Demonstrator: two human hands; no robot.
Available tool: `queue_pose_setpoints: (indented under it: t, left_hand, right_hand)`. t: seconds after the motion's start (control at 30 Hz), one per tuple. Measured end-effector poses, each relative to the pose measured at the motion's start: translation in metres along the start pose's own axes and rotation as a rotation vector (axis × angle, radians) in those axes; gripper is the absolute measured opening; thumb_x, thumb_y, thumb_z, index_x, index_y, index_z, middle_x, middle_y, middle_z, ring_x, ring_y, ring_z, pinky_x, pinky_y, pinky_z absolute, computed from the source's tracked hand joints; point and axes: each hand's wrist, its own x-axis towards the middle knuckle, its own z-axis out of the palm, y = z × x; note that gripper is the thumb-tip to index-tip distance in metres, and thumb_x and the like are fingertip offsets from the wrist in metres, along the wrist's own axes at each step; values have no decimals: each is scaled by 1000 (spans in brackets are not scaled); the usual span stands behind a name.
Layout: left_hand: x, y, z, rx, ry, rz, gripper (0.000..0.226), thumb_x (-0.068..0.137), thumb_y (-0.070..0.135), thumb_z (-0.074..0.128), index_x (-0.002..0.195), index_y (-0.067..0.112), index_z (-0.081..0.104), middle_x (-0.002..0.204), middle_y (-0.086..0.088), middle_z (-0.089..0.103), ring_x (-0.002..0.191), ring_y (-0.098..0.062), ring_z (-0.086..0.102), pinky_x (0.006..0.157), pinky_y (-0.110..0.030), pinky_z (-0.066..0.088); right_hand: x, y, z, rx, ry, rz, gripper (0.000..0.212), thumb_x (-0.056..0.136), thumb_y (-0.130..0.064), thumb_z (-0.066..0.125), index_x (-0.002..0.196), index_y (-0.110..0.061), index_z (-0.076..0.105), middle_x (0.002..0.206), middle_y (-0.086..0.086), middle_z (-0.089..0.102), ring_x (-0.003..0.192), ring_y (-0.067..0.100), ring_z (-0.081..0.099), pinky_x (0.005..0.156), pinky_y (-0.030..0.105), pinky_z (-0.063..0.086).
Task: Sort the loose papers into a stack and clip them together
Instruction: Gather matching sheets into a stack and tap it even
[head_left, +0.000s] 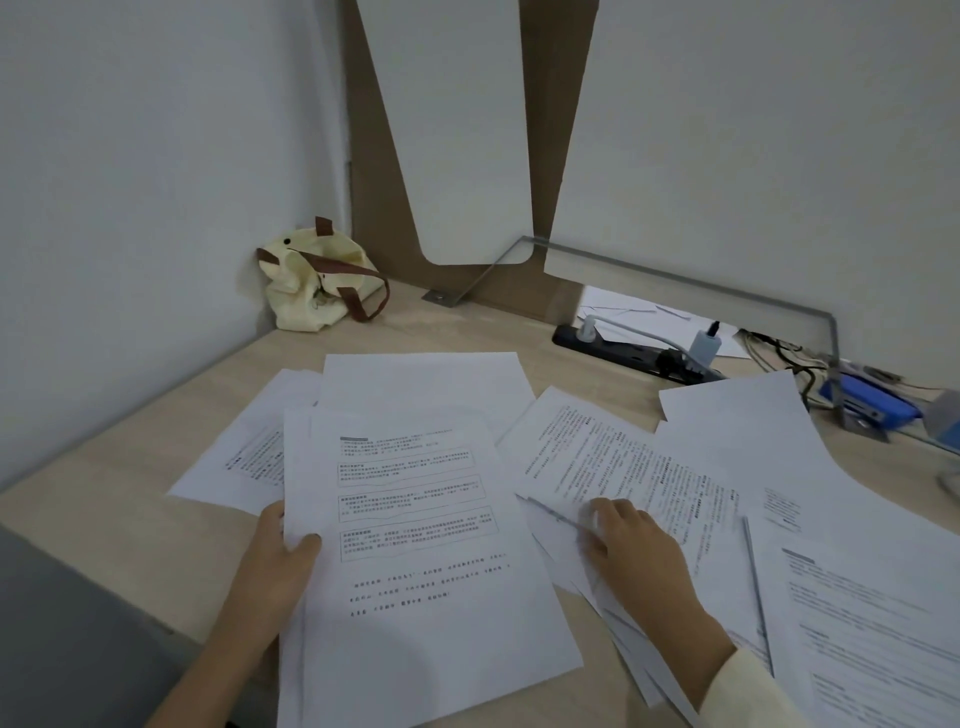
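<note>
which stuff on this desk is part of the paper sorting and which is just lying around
Job: held sheets in left hand; loose papers under right hand; papers at far left.
Lying about: cloth bag; power strip; blue device.

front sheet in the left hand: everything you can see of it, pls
The front sheet is white printer paper, held portrait and printed in black. It has a short header block, three boxed paragraphs and a few loose lines below, all too small to read. It looks flat and uncreased. The left hand grips its left edge, thumb on top. It overlaps other sheets behind it. The right hand rests on papers beside it, not on it.
</note>
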Motion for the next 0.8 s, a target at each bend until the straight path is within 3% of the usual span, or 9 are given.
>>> queue_pose_setpoints:
  t: [0.07, 0.13, 0.2, 0.3, 0.4, 0.47, 0.53, 0.6, 0.8]
  left_hand:
    - [-1, 0, -2, -19, -10, 4, 43, 91, 1, 46, 133, 5, 38, 116, -7, 50, 100, -23, 49, 86, -36, 40]
    - [-2, 0, -4, -59, -21, -8, 42, 91, 0, 45, 133, 4, 40, 118, -6, 49, 104, -22, 47, 89, -36, 38]
    - [-2, -3, -6, -85, -29, -12, 41, 91, -1, 45, 132, 4, 44, 123, -9, 52, 108, -25, 49, 93, -38, 38]
    - [-2, -5, -11, -120, -53, -38, 41, 91, 0, 46, 131, 6, 48, 129, -12, 55, 118, -31, 51, 100, -45, 40]
    - [-1, -4, -16, -182, -95, -62, 39, 91, 1, 48, 129, 8, 52, 127, -11, 58, 116, -33, 54, 102, -52, 40]
    - [-2, -4, -18, -215, -127, -68, 37, 90, 3, 50, 126, 12, 56, 122, -8, 63, 113, -32, 57, 101, -53, 41]
    - [-3, -4, -20, -249, -168, -76, 35, 90, 3, 50, 123, 14, 58, 118, -7, 66, 110, -31, 60, 100, -53, 43]
    - [-1, -2, -20, -296, -196, -102, 32, 90, 2, 50, 119, 13, 60, 116, -9, 67, 107, -32, 62, 98, -52, 44]
    - [-5, 6, -20, -463, -221, -146, 30, 96, 11, 41, 121, 3, 54, 119, -11, 61, 97, -24, 60, 85, -38, 45]
  right_hand:
    - [0, 3, 3, -51, 44, -40, 28, 61, -12, 83, 80, -13, 62, 65, 3, 63, 49, 16, 59, 39, 23, 39]
    - [2, 4, -3, 28, 91, 52, 17, 79, -3, 66, 94, -9, 64, 69, 3, 64, 59, 20, 60, 51, 29, 45]
    - [4, 9, -9, 191, 154, 170, 22, 93, -3, 42, 104, -5, 61, 62, -5, 51, 63, 19, 51, 53, 26, 38]
    - [4, 3, -17, 383, 307, 169, 21, 96, -6, 40, 89, -5, 59, 56, -10, 40, 52, 10, 41, 47, 18, 28]
    - [1, -19, -35, 524, 295, 42, 19, 96, -11, 40, 95, -18, 57, 74, -7, 55, 60, 3, 48, 51, 9, 29]
    - [-5, -34, -48, 615, 294, -80, 27, 95, -9, 42, 108, -28, 57, 81, -24, 57, 69, -4, 53, 54, 5, 37]
    - [-9, -46, -51, 720, 292, -198, 34, 94, -7, 45, 105, -38, 53, 79, -39, 60, 76, -15, 57, 67, -2, 40]
    - [-11, -51, -47, 777, 275, -283, 40, 93, -7, 47, 103, -44, 57, 94, -49, 57, 93, -22, 54, 80, -3, 38]
    - [-12, -50, -19, 741, 146, -294, 46, 88, -19, 46, 90, -64, 58, 126, -25, 48, 125, -9, 36, 105, 10, 24]
